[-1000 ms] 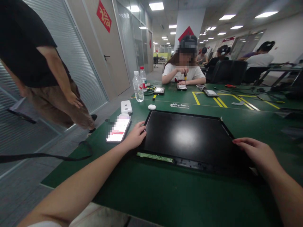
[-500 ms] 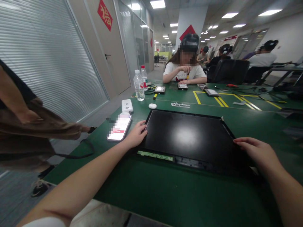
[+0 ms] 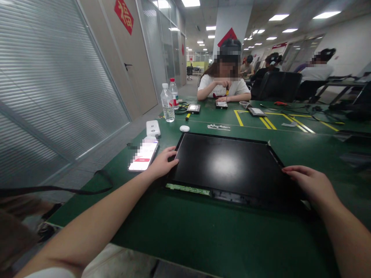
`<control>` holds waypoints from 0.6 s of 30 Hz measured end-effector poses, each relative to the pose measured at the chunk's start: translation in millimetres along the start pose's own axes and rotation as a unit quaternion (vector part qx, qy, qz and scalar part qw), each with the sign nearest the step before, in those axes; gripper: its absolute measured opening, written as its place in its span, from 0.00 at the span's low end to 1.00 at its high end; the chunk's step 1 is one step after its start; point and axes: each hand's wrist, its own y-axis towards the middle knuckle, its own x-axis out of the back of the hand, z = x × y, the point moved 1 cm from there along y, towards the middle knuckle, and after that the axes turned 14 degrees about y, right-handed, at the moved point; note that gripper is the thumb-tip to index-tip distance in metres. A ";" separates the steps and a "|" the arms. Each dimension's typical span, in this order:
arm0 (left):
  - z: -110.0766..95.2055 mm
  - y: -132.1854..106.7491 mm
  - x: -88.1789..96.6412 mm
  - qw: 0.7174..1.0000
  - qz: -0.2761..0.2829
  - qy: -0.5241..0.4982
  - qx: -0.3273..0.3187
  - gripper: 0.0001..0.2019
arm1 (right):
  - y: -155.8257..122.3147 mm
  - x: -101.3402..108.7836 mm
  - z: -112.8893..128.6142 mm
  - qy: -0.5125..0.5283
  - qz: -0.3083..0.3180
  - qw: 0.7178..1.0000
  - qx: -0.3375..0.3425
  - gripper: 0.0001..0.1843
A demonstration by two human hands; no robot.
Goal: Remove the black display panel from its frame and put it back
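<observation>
Lying face up on a green table point(image 3: 203, 235), a black screen point(image 3: 226, 166) sits between a person's two hands. The left hand point(image 3: 162, 162) rests at its left edge, thumb and fingers slightly apart; whether it grips cannot be told. The right hand point(image 3: 314, 183) pinches the right edge between thumb and fingertips. A green strip point(image 3: 188, 189) runs along part of the near edge. Left of the screen lies a lit phone point(image 3: 148, 150); beyond stand two bottles point(image 3: 168, 104), and a co-worker point(image 3: 239, 90) sits opposite.
</observation>
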 end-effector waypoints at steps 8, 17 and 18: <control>0.2 -1.4 3.5 1.000 0.002 0.008 0.005 0.20 | -0.8 -1.4 1.8 -0.010 0.000 1.000 -0.006 0.20; -1.8 -1.9 3.3 0.997 -0.008 0.062 -0.042 0.20 | -0.1 -1.2 -0.6 -0.036 -0.009 0.999 0.039 0.21; -1.8 -1.8 2.9 0.997 -0.010 0.060 -0.042 0.20 | 0.0 -1.2 -0.1 -0.041 -0.009 0.998 0.046 0.21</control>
